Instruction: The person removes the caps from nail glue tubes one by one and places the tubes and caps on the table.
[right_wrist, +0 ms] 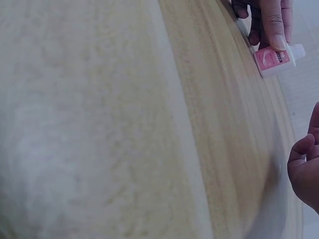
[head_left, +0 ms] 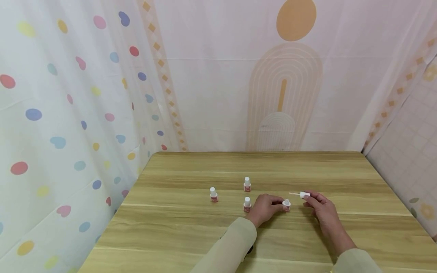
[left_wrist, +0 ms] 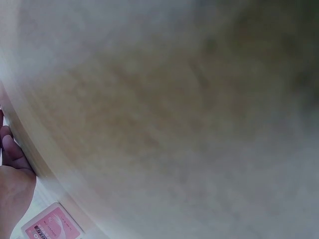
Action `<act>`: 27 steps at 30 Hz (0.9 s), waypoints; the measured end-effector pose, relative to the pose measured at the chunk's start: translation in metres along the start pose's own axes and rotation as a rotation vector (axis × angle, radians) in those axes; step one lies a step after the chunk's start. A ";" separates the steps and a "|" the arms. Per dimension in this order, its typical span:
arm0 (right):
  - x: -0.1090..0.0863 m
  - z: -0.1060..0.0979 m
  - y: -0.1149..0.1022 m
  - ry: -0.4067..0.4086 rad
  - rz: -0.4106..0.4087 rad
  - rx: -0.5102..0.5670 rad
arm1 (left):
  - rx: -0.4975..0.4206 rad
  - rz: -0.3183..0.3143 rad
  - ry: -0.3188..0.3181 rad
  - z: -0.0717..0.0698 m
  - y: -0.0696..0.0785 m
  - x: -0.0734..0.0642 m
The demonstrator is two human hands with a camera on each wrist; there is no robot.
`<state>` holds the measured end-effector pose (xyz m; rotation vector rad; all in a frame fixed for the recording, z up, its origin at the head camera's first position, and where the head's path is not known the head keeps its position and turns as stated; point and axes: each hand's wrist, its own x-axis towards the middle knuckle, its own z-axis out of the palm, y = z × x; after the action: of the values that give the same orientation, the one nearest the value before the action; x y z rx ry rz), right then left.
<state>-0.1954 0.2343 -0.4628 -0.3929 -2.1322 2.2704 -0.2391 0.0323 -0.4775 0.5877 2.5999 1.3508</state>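
My left hand [head_left: 265,207] pinches a small white glue bottle [head_left: 286,206] with a pink label between thumb and fingers, low at the tabletop. Its cap is off and the narrow neck shows. In the right wrist view the thumb lies against the label of this glue bottle [right_wrist: 271,59]. To its right, my right hand [head_left: 322,214] holds the white brush cap [head_left: 305,195] by thumb and fingertips. The thin brush [head_left: 294,193] points left, above and just right of the bottle neck. The right wrist view shows only part of the right hand [right_wrist: 305,172], and the cap is hidden there.
Three capped bottles of the same kind stand left of the hands: one [head_left: 247,204] close by the left hand, one [head_left: 247,184] behind it, one [head_left: 214,195] farther left. The wooden table [head_left: 164,235] meets patterned curtains [head_left: 211,94] at the back and left.
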 end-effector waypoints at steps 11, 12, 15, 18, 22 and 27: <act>0.001 0.002 0.000 -0.003 -0.017 0.010 | 0.005 0.011 0.001 -0.001 -0.001 -0.001; 0.001 0.002 0.000 -0.005 -0.017 0.011 | 0.003 0.010 0.000 -0.001 -0.001 -0.001; 0.001 0.002 -0.001 -0.008 -0.017 0.012 | 0.000 0.012 -0.001 0.000 -0.001 0.000; 0.001 0.002 -0.002 -0.002 -0.018 0.009 | -0.006 0.013 -0.001 0.000 -0.002 0.000; 0.001 0.003 -0.004 0.007 -0.019 0.012 | -0.002 0.015 0.001 0.001 -0.002 0.000; 0.002 0.004 -0.004 0.010 -0.026 0.019 | 0.002 0.002 0.000 0.001 -0.003 0.001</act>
<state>-0.1986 0.2309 -0.4591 -0.3733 -2.0973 2.2678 -0.2408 0.0321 -0.4807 0.5909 2.6017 1.3491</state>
